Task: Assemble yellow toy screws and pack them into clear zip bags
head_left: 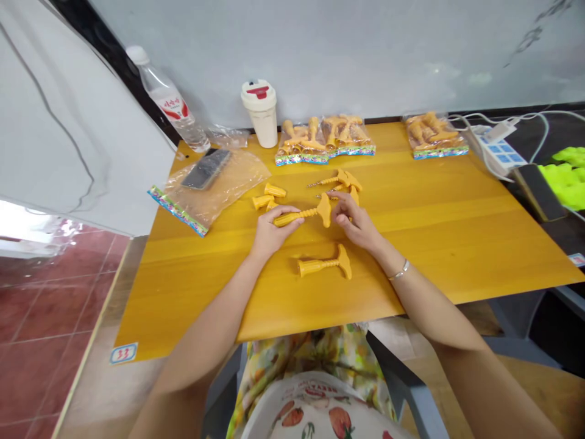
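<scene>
A yellow plastic corkscrew (323, 210) with a T-shaped handle and a spiral shaft lies level in my left hand (271, 230), which grips it by its sleeve end. Just right of the handle, my right hand (359, 225) has its fingers bent and apart, with nothing visible in them. Beyond my right hand lie several loose T-handled pieces (342, 178) with metal screw tips, partly hidden by its fingers. Several loose yellow sleeves (274, 190) rest just past my left hand. Another corkscrew (345, 262), with its sleeve on, lies nearer to me on the table.
Bagged yellow corkscrews (301, 143) stand along the back of the wooden table (219, 286), with another bag (436, 135) at right. A white cup (264, 116), a water bottle (171, 107) and a phone (206, 169) on a plastic bag (219, 198) occupy the left. A power strip (500, 152) sits beyond the right edge.
</scene>
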Motion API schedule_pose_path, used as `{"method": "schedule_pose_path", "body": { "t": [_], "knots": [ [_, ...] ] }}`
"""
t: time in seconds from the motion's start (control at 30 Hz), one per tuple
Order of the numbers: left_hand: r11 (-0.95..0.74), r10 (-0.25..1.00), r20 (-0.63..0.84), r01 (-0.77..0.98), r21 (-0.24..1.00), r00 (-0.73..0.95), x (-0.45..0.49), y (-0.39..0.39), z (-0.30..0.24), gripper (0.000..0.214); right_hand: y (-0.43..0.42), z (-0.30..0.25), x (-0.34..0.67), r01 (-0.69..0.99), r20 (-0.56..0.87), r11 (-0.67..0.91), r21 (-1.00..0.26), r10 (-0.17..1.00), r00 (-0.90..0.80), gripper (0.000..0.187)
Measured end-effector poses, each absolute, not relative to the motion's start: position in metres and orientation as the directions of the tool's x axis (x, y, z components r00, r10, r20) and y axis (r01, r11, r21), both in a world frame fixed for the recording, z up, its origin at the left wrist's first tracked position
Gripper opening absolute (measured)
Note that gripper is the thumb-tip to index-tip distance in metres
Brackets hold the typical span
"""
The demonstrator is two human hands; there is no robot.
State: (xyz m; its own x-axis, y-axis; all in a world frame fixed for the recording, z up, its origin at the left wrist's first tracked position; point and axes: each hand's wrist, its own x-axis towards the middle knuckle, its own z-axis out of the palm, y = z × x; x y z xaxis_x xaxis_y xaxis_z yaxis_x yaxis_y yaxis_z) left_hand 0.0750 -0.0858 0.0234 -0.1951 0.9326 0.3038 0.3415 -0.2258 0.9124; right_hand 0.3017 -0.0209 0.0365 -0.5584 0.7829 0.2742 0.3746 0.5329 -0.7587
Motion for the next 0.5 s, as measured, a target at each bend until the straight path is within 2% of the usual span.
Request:
{"method": "schedule_pose_path", "body": {
  "t": [0.07, 0.17, 0.33, 0.4, 0.5],
  "knots": [
    [-0.215, 0.93, 0.297, 0.332, 0.918, -0.218, 0.074, -0.086, 0.025, 0.021, -0.017, 0.033, 0.305, 0.368, 0.304, 0.616, -0.697, 0.718, -0.626, 0.086],
    [-0.225, 0.928, 0.303, 0.322, 0.92, -0.216, 0.074, -0.086, 0.024, 0.022, -0.016, 0.031, 0.306, 0.431, 0.34, 0.65, -0.626, 0.725, -0.599, 0.081],
    [-0.267, 0.935, 0.328, 0.339, 0.902, -0.138, 0.077, -0.087, 0.022, 0.017, -0.024, 0.037, 0.299, 0.438, 0.369, 0.646, -0.625, 0.739, -0.563, 0.069],
    [-0.317, 0.928, 0.367, 0.372, 0.873, -0.071, 0.08, -0.089, 0.022, 0.016, -0.028, 0.04, 0.295, 0.467, 0.319, 0.557, -0.687, 0.808, -0.496, 0.071],
    [-0.38, 0.905, 0.424, 0.414, 0.827, -0.018, 0.085, -0.092, 0.022, 0.014, -0.034, 0.044, 0.29, 0.419, 0.078, 0.272, -0.866, 0.902, -0.425, 0.073]
  ]
}}
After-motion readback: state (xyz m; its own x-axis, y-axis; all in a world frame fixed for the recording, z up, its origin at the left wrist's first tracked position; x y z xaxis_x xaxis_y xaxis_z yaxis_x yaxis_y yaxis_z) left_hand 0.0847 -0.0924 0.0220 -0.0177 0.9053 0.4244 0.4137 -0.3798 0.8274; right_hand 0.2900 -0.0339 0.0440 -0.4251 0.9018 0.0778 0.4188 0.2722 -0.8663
